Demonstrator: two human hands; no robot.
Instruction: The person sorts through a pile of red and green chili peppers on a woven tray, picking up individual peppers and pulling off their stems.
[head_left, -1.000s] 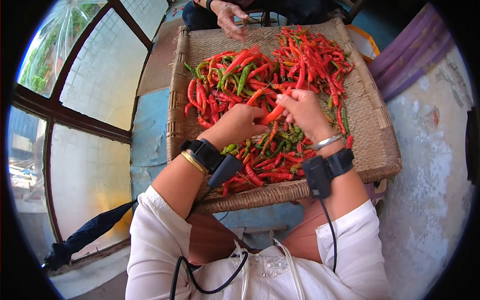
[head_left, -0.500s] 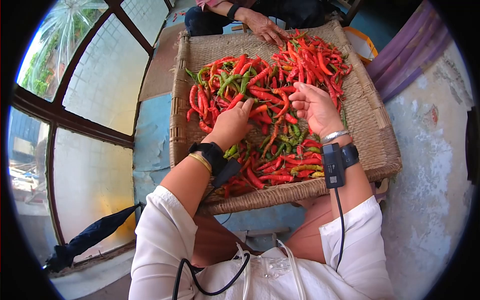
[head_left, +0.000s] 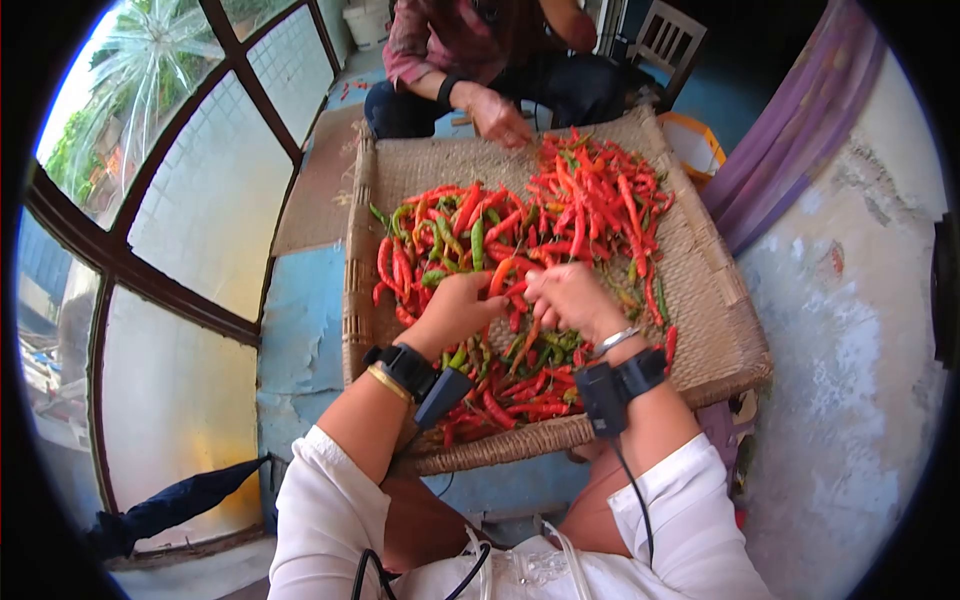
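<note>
Red, green and orange chili peppers (head_left: 600, 195) lie heaped on a woven tray (head_left: 710, 310). My left hand (head_left: 462, 308) is over the middle of the heap, its fingers closed round a curved orange-red pepper (head_left: 503, 275). Just to its right, my right hand (head_left: 570, 298) is pinched at the other end of that pepper, thumb and forefinger together; whatever is between them is too small to make out. Smaller red, green and yellowish peppers (head_left: 530, 400) lie below both hands, near the tray's front edge.
Across the tray a co-worker's hand (head_left: 500, 118) hovers at the far edge of the heap. A window (head_left: 200, 190) and a folded dark umbrella (head_left: 180, 500) are on the left. To the right are a purple curtain (head_left: 790, 120), a wall, an orange-rimmed bucket (head_left: 700, 140) and a chair (head_left: 668, 45).
My right hand has moved left and down, closing beside my left hand, which now grips a pepper. The view has tilted up, and the co-worker's hand has drawn back from the heap.
</note>
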